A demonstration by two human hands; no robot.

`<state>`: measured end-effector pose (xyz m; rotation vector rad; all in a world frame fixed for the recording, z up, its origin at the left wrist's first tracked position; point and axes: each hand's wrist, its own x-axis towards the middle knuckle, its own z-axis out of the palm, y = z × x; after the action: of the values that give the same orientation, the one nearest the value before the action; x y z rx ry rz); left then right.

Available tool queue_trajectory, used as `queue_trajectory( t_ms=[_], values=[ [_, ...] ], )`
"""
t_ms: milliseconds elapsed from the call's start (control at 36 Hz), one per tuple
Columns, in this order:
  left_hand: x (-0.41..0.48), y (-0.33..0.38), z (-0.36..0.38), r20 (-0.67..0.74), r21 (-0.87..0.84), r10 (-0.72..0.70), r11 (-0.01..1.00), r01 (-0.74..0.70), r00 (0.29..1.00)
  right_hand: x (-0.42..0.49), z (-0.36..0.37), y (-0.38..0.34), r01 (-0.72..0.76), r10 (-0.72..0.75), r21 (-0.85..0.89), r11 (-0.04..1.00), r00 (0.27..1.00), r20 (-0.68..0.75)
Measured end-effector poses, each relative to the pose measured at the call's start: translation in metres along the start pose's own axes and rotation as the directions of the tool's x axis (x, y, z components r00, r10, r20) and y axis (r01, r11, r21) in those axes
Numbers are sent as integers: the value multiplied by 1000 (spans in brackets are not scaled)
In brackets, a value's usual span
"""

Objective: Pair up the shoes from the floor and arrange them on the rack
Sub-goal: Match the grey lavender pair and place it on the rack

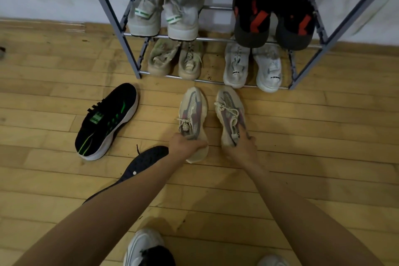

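two beige sneakers with grey-pink panels are lying side by side on the wooden floor, just in front of the grey metal rack. both are pointing their toes away from the person, toward the rack's bottom shelf. their long axes are running near to far, close to parallel, with a strip of floor showing between them.

the left hand is clamping its grip on the left beige sneaker at the collar, just behind the laces, with its fingers curling over the opening. the heel is sticking out past the hand toward the person, and the laced front is stretching forward from the grip.

the right hand is clamping its grip on the heel end of the right beige sneaker, with one finger reaching along the shoe's outer side. the heel is hiding under the hand and the toe is lying ahead of it.

off to the left, a black and green sneaker is lying diagonally, toe toward the rack. a second dark shoe is showing partly from under the left forearm.

on the rack, a grey pair and a black and red pair are sitting above a tan pair and a white pair.
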<state>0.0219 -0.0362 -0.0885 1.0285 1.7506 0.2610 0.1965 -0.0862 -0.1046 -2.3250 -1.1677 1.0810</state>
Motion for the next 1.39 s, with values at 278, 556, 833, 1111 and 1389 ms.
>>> queue_trajectory(
  t_ms=[278,556,833,1111,1389],
  values=[
    [-55,29,-23,7,-26,190,981,-190,982,-52,-30,-21,95,-44,336,937,987,-156],
    [-134,100,-82,-117,-36,492,866,-498,863,-121,-102,-81,363,-204,342,867,884,-421],
    [-198,169,-124,-136,-66,629,765,-641,765,-146,-182,-152,487,-332,235,841,807,-488],
    [-211,232,-170,-178,25,675,731,-682,716,-142,-236,-223,463,-343,132,877,794,-502],
    [-200,320,-223,-278,176,734,674,-718,620,-118,-292,-315,425,-426,-131,896,735,-528]
  ],
)
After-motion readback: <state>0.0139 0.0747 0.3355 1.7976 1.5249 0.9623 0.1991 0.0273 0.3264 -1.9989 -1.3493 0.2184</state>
